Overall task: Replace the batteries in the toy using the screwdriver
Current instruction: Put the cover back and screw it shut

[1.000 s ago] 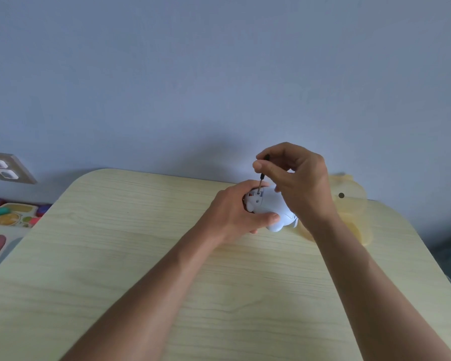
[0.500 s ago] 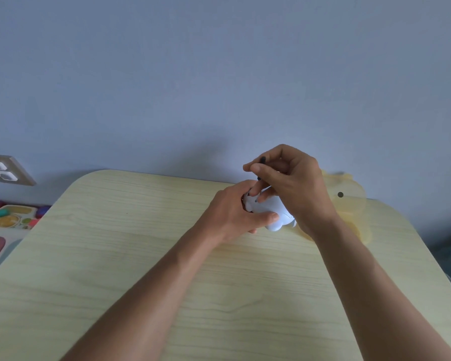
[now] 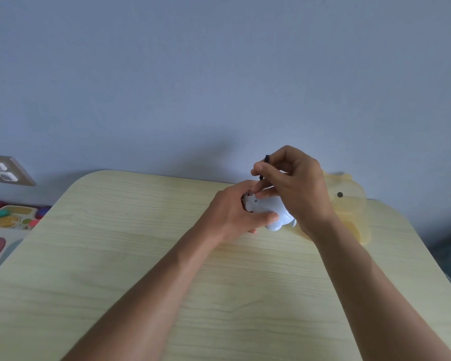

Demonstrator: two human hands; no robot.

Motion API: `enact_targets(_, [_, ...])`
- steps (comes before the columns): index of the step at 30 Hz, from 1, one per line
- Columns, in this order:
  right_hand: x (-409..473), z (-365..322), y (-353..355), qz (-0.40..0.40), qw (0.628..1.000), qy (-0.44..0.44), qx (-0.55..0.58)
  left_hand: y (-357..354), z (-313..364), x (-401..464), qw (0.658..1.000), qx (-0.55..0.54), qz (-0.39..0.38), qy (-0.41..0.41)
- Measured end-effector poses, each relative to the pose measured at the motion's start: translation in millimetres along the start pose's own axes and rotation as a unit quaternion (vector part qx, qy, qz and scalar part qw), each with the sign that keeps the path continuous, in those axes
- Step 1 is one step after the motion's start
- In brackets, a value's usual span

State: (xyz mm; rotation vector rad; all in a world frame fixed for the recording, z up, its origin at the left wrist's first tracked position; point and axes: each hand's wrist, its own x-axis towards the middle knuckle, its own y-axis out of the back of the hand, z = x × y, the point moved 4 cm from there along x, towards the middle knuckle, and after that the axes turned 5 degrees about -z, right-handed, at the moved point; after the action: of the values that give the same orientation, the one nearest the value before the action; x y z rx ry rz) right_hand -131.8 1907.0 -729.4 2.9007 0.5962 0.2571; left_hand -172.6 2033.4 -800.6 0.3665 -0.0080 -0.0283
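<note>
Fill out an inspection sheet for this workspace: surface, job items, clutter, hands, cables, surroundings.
Surface: light wood-grain table with rounded corners, mostly bare.
Job's things: small white toy held just above the table; slim dark screwdriver held upright above it. No loose batteries seen.
Clutter: pale yellow duck-shaped toy on the table behind the right wrist.
Hands: left hand wraps the white toy; right hand pinches the screwdriver, its lower fingers touching the toy.
Cables: nothing seen.
Surroundings: plain blue-grey wall; wall outlet at left; colourful play mat on the floor at left.
</note>
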Motion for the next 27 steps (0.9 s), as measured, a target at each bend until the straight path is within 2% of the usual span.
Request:
enact_targets(7, [-5.8, -1.1, -4.3, -0.069, 0.998, 0.014, 0.002, -0.1, 3.7, 0.6, 1.000, -0.010, -0.004, -0.016])
enact_targets(14, [-1.9, 0.0, 0.1, -0.003, 1.000, 0.010, -0.013, -0.4, -0.1, -0.2, 1.000, -0.010, -0.002, -0.002])
enact_targets(21, [-8.0, 1.7, -1.4, -0.053, 0.999, 0.007, 0.005, -1.6, -2.6, 2.0, 1.000, -0.017, 0.000, -0.008])
enact_targets(27, [-4.5, 3.9, 0.4, 0.004, 1.000, 0.004, -0.021, -0.9, -3.2, 2.5, 1.000, -0.012, 0.001, -0.004])
